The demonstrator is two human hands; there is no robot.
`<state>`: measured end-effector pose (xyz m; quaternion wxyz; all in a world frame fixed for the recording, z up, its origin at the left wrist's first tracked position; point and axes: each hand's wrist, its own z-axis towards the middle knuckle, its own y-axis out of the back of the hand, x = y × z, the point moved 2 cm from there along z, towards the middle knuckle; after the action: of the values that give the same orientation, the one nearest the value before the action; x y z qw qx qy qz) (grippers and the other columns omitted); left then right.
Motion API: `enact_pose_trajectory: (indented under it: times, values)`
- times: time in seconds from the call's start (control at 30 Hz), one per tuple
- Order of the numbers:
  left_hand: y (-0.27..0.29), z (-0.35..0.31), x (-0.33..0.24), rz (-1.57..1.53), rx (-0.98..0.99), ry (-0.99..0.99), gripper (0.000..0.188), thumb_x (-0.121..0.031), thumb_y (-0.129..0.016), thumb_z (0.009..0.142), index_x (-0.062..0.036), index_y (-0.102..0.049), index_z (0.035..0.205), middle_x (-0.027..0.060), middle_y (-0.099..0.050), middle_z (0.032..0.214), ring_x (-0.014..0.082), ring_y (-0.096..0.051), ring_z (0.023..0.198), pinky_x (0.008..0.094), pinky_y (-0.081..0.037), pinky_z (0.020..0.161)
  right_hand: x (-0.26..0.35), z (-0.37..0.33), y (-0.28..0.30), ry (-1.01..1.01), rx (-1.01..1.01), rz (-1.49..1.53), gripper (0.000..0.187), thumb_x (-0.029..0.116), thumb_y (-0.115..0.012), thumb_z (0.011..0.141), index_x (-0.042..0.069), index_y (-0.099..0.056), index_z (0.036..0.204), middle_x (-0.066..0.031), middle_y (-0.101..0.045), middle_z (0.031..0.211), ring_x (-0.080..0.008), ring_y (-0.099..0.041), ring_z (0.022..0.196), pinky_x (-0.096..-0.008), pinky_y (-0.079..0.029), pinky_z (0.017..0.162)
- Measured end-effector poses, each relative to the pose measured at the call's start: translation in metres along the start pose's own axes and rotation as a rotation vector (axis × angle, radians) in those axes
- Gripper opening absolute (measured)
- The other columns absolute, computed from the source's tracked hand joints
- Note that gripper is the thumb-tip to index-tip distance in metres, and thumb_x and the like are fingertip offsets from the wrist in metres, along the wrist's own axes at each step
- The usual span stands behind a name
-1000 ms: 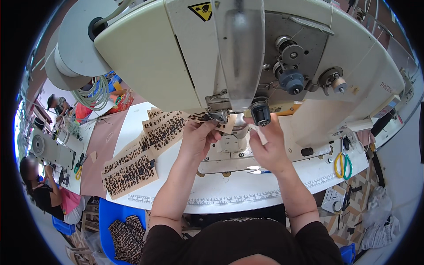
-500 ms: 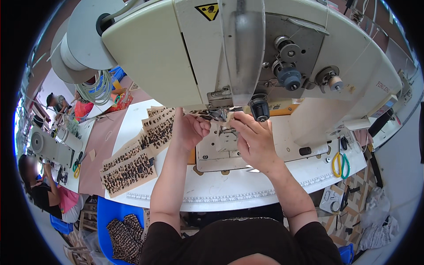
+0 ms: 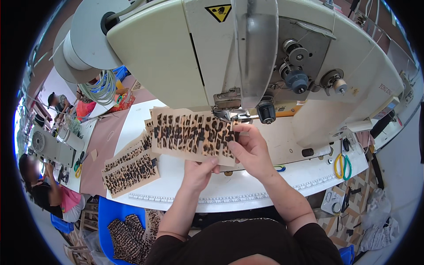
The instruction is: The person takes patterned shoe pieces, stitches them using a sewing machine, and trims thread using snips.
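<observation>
A beige sheet with rows of leopard-print fabric strips [image 3: 181, 137] is stretched between my two hands, tilted up in front of the sewing machine [image 3: 154, 53]. My left hand [image 3: 198, 173] pinches its lower edge, thumb on the front and fingers behind. At the sheet's right end, my right hand [image 3: 254, 154] grips the edge between thumb and fingers. Just above the sheet's top edge is the machine's metal presser foot [image 3: 229, 115]. More such leopard-print sheets [image 3: 132, 177] lie overlapping on the white table to the left, partly hidden by the held one.
Yellow-and-green-handled scissors [image 3: 342, 166] lie at the table's right. A measuring tape [image 3: 229, 199] runs along the near edge, with a small blue-handled tool [image 3: 280, 168] beyond it. Below left, a blue bin [image 3: 104, 214] holds leopard-print fabric [image 3: 126, 238]. Another person [image 3: 53, 190] sits at far left.
Both hands have come back from under the machine head toward me, bringing the leopard-print sheet out in front. My left hand has shifted down and right to the sheet's lower edge.
</observation>
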<state>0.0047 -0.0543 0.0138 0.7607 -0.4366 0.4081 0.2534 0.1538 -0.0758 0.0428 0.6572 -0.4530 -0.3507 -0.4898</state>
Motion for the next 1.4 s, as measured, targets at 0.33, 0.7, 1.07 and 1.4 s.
enact_pose_trajectory:
  times: [0.33,0.7,1.07,1.4]
  values:
    - [-0.024,-0.008,0.011,-0.018,-0.170,-0.046,0.040,0.002,-0.052,0.076,-0.0016,-0.039,0.114,0.0107,-0.054,0.094,0.0136,-0.054,0.064,0.0222,-0.045,0.047,-0.008,-0.003,0.001,0.058,-0.079,-0.088,0.012,0.001,-0.050,0.084,0.001,-0.047,0.096,-0.0014,-0.055,0.077,-0.0039,-0.050,0.068,-0.0175,-0.041,0.059]
    - [-0.019,0.021,0.006,0.008,-0.169,-0.101,0.035,-0.003,-0.054,0.079,-0.0023,-0.041,0.112,0.0088,-0.055,0.090,0.0125,-0.054,0.064,0.0208,-0.043,0.048,-0.013,-0.008,0.006,0.067,-0.103,-0.138,0.010,0.002,-0.052,0.084,0.001,-0.052,0.093,-0.0013,-0.056,0.077,-0.0047,-0.051,0.069,-0.0184,-0.041,0.061]
    - [-0.015,0.051,-0.002,0.046,-0.204,-0.085,0.018,-0.002,-0.055,0.080,-0.0009,-0.049,0.097,0.0047,-0.055,0.075,0.0095,-0.051,0.055,0.0200,-0.042,0.047,-0.009,-0.007,0.009,0.073,-0.085,-0.119,0.009,0.001,-0.051,0.083,0.000,-0.051,0.092,-0.0037,-0.058,0.079,-0.0081,-0.056,0.074,-0.0205,-0.044,0.066]
    - [-0.005,0.052,0.000,0.371,-0.174,-0.229,0.023,-0.005,-0.060,0.078,-0.0024,-0.050,0.098,0.0056,-0.055,0.085,0.0110,-0.053,0.072,0.0232,-0.044,0.061,0.004,0.012,0.033,0.256,-0.371,-0.144,0.021,0.001,-0.050,0.082,0.003,-0.037,0.098,-0.0044,-0.055,0.079,-0.0058,-0.050,0.062,-0.0185,-0.043,0.058]
